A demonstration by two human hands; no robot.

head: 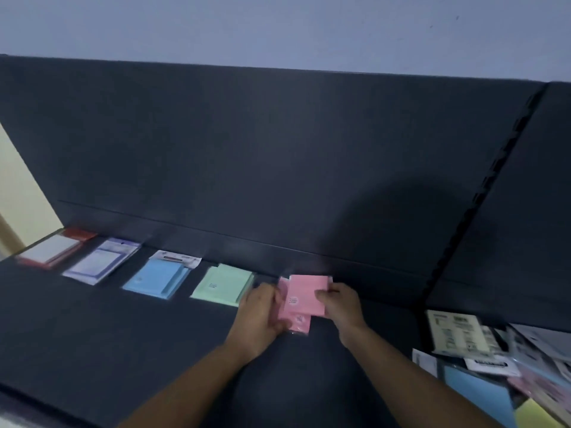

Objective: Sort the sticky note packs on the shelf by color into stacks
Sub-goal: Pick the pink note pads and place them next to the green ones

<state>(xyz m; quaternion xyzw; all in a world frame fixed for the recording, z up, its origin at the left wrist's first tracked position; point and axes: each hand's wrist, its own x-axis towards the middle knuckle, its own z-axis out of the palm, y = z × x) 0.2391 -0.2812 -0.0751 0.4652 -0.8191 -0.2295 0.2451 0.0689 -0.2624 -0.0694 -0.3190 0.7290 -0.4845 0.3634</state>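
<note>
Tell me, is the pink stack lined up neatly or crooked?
Crooked: in the pink stack, one pack juts out toward the person from under the top one, held between the left hand and right hand.

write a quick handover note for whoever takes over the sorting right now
Hands: left hand and right hand both grip the pink packs at the right end of the row on the shelf.
Done: red-backed stack, purple stack, blue stack and green stack lie in a row.
Left: set the pink packs down, then sort the mixed pile at far right.
</note>
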